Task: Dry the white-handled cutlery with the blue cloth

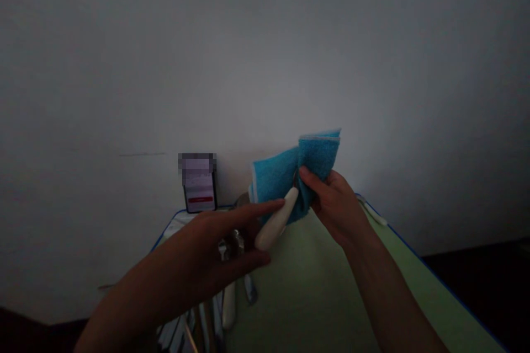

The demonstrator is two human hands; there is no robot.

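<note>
My left hand [219, 234] grips a utensil by its thick white handle [276, 222], index finger stretched along it and thumb below. A thin metal shank leads from the handle into a folded blue cloth [318, 157], which hides the utensil's head, so its kind does not show. My right hand [337, 198] pinches the cloth around that end, thumb on the near side. Both hands are raised above the green tabletop [314, 298].
A phone [200, 190] leans upright against the wall at the table's back left. Several utensils, one with a white handle [228, 306], lie below my left arm. A slim whitish object [375, 213] rests along the right edge.
</note>
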